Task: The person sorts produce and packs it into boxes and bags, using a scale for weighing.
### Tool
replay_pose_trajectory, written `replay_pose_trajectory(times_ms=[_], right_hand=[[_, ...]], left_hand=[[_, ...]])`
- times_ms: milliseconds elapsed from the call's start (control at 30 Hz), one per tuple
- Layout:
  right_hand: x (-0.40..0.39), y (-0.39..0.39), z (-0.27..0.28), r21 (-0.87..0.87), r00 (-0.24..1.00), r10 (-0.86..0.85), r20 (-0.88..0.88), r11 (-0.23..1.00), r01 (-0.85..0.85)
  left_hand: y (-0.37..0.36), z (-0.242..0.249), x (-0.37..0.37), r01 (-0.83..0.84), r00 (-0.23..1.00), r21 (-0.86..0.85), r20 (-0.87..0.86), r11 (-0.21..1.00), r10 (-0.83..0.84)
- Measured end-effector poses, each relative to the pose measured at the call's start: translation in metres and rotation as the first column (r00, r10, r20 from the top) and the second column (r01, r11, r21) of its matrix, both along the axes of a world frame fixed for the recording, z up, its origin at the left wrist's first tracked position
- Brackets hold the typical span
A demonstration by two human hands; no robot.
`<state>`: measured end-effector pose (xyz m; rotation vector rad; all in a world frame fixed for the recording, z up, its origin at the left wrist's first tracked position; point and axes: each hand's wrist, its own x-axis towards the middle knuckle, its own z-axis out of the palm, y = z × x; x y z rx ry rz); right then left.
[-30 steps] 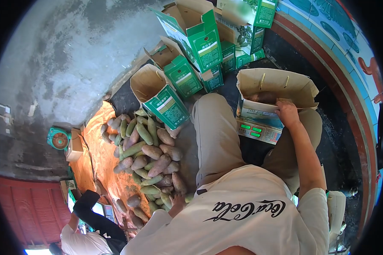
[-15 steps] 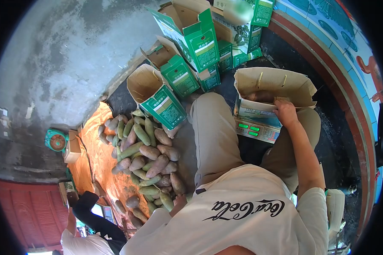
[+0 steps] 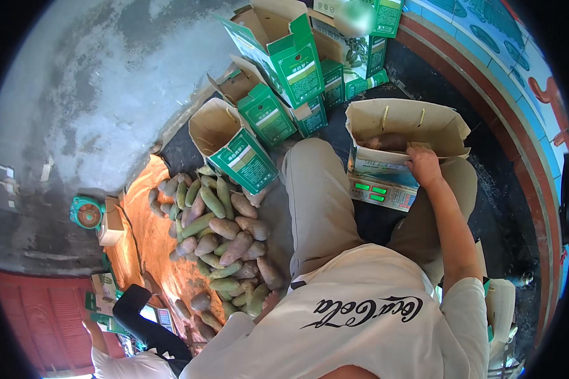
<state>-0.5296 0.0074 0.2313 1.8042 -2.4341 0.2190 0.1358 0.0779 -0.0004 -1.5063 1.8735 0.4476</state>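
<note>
My right hand (image 3: 424, 165) grips the near edge of an open cardboard box (image 3: 385, 165), its fingers closed at a flap. Inside that box lie brownish radishes (image 3: 389, 142), partly hidden by the near wall. The box rests on a digital scale (image 3: 385, 192) with lit green displays, between my knees. My left forearm (image 3: 272, 304) reaches down beside a heap of green and muddy brown radishes (image 3: 227, 227). The fingers of my left hand are hidden, so what they touch cannot be made out.
An open green box (image 3: 243, 158) stands beyond the heap, with more green boxes (image 3: 297, 69) behind. An orange sheet (image 3: 145, 215) lies under the heap's left side. A green fan (image 3: 86, 212) sits near the wall. Another person's dark sleeve (image 3: 133, 309) is at lower left.
My left hand has dropped out of sight beside the radishes. My right hand stays at the box edge. The other person's arm at lower left has shifted, and a green box shows there.
</note>
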Motion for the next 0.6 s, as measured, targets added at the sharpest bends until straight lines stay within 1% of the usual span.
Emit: replay_pose_trajectory(times_ms=[367, 467, 600], right_hand=[[0.0, 0.0, 0.0, 0.028, 1.0, -0.016, -0.001, 0.999, 0.016], [-0.001, 0.001, 0.0, -0.019, 1.0, 0.019, 0.007, 1.0, -0.019], [0.0, 0.001, 0.0, 0.005, 1.0, -0.002, 0.0, 1.0, 0.002]], left_hand=[[0.012, 0.003, -0.007, -0.005, 1.0, 0.061, 0.004, 0.998, 0.005], [0.013, 0.006, -0.007, -0.008, 1.0, 0.072, 0.004, 0.997, 0.008], [0.015, 0.006, -0.006, -0.006, 1.0, 0.083, 0.007, 0.997, 0.005]])
